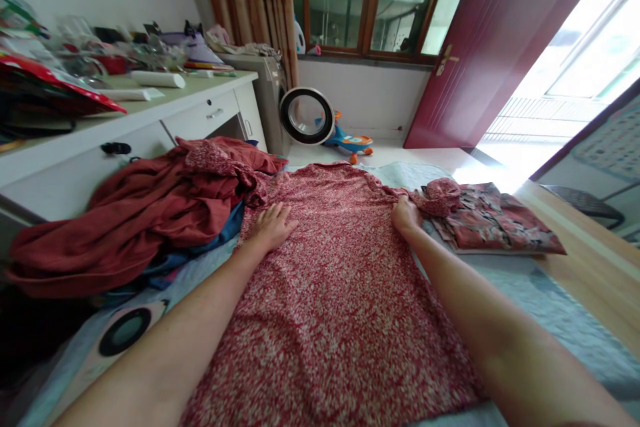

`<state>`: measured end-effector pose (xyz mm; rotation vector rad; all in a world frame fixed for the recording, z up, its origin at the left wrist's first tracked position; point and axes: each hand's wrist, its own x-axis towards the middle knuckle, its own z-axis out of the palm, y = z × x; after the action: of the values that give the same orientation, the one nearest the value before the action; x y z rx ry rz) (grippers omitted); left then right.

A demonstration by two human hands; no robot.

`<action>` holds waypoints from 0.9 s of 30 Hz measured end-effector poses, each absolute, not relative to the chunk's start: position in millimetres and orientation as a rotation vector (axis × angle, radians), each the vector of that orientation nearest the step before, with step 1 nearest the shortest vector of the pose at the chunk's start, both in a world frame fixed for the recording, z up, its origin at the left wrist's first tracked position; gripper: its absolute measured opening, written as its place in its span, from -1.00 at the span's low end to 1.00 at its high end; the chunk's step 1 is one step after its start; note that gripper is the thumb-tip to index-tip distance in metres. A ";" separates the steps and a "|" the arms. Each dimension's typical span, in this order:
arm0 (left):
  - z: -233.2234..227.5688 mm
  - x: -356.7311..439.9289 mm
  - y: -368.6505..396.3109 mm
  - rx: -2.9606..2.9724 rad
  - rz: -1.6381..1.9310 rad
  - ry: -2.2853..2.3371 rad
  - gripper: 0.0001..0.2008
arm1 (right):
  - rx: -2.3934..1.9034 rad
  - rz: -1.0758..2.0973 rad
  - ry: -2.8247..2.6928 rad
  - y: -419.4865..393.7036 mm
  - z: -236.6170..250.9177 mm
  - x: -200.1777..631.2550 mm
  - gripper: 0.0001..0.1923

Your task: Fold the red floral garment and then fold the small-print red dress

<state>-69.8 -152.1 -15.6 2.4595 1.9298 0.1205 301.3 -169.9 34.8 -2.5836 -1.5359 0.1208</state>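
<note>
A red floral shirt [345,280] lies spread over the table, with its collar end away from me and its lower part near my body. My left hand [274,225] rests flat on its upper left side, fingers stretched out. At the upper right, my right hand [406,215] has its fingers closed on the shirt's edge near the sleeve. That right sleeve is bunched and lies against a folded patterned garment [500,217]. The left sleeve lies on a heap of rust-red clothes [145,213].
Under the shirt is a pale blue cloth [555,307] on a wooden table [600,267]. A white cabinet [200,117] with cluttered things stands left. Behind are a washing machine with its round door [307,116] open, a blue ride-on toy [350,140] and a red door [490,47].
</note>
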 end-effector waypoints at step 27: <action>-8.4 -27.0 -282.9 2.705 0.365 1.338 -0.50 | -2.595 0.261 -1.717 -266.6 42.3 297.8 -0.62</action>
<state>-27.0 -282.9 -8.4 2.7048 1.3384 0.3654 297.8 -266.6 42.3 -2.5948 -1.7172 0.2606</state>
